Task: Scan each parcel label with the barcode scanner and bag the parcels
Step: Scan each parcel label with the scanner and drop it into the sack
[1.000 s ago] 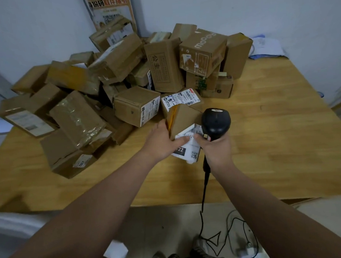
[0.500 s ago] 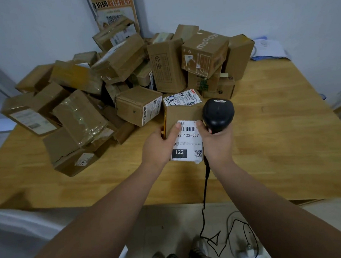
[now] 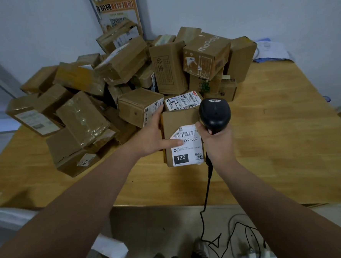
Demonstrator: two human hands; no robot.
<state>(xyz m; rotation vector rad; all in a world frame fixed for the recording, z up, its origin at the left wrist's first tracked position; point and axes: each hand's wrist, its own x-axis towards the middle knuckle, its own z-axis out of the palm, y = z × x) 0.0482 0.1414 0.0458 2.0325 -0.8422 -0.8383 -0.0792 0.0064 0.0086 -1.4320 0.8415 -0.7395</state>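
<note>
Early stage: parcel (image 3: 180,121) gripped in left hand (image 3: 152,136), label (image 3: 188,147) upward; barcode scanner (image 3: 214,114) clasped in right hand (image 3: 216,144), seemingly unaimed — pile (image 3: 121,64) on bench (image 3: 286,141) unscanned, unbagged.

Your left hand (image 3: 152,136) grips a small brown parcel (image 3: 180,120) by its left edge, thumb lying across the white label (image 3: 187,147), which faces you and reads 122-C07 and 122. Your right hand (image 3: 218,144) holds the black corded scanner (image 3: 214,114) upright, against the parcel's right edge. More parcels (image 3: 122,66) are heaped just beyond your grip.
</note>
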